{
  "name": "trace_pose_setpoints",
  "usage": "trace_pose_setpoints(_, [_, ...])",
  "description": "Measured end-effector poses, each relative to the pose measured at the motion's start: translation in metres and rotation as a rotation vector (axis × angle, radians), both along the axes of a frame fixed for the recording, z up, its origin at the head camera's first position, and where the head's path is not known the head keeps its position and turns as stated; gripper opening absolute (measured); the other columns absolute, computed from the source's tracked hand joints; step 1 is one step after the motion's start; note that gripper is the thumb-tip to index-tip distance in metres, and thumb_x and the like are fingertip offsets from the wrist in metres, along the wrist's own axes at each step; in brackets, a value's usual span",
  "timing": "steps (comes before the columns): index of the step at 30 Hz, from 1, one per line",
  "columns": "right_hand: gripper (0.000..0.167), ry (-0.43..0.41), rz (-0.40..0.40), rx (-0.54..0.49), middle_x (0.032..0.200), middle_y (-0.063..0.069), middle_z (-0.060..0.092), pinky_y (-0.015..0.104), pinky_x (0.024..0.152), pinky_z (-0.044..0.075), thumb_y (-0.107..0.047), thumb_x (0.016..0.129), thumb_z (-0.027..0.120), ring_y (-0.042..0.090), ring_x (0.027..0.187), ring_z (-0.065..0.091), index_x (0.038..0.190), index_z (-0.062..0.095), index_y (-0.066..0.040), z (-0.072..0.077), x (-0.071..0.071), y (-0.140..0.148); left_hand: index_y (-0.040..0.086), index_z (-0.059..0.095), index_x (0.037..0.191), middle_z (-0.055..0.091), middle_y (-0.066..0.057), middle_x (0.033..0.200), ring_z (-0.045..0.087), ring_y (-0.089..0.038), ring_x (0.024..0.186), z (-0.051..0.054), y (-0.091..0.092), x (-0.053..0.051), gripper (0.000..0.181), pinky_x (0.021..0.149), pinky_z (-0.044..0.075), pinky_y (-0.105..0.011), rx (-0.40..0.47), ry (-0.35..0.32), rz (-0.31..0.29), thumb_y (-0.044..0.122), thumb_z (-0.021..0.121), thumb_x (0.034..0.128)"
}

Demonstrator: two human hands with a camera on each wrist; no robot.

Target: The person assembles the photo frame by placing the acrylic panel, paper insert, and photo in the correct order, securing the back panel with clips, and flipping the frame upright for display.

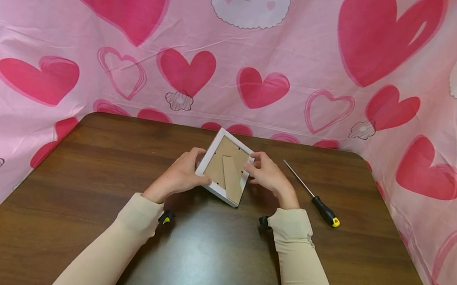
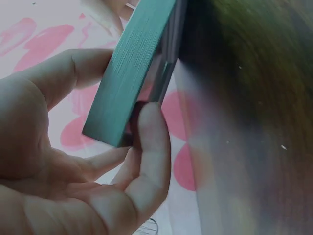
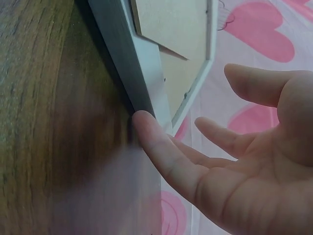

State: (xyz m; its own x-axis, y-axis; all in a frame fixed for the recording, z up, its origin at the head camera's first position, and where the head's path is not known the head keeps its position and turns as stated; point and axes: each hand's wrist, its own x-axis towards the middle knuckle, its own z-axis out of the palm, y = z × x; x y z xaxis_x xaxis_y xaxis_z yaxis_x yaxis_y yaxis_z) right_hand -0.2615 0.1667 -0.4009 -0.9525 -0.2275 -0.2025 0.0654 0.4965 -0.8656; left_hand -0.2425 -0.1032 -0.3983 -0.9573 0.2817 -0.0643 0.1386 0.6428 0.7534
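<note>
A white picture frame (image 1: pixel 225 168) is held tilted above the table, its tan backboard and stand flap (image 1: pixel 230 178) facing up. My left hand (image 1: pixel 180 172) grips the frame's left edge; in the left wrist view, the thumb and curled fingers (image 2: pixel 154 147) pinch the frame's side (image 2: pixel 127 73). My right hand (image 1: pixel 267 173) is at the right edge. In the right wrist view its fingers (image 3: pixel 171 156) are extended, one fingertip touching the frame's edge (image 3: pixel 132 63), and the thumb stands apart from the backboard.
A screwdriver (image 1: pixel 324 211) with a black and yellow handle lies on the brown wooden table (image 1: pixel 80 182), right of my right hand. Pink cloth (image 1: pixel 231 44) printed with hearts hangs behind the table and along its sides.
</note>
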Motion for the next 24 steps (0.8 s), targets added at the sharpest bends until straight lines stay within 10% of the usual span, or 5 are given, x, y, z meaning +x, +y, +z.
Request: trace_pose_setpoints(24, [0.066,0.04,-0.084,-0.347,0.156,0.028,0.046,0.056,0.108,0.05,-0.018,0.11,0.059,0.049,0.137,0.054,0.163,0.027,0.002,0.013,0.0,-0.012,0.006,0.051,0.152,0.052,-0.015,0.125,0.063,-0.032,0.102,0.023,0.021,0.027,0.078,0.084,0.057,-0.046,-0.039,0.381,0.01,0.005,0.081,0.0802])
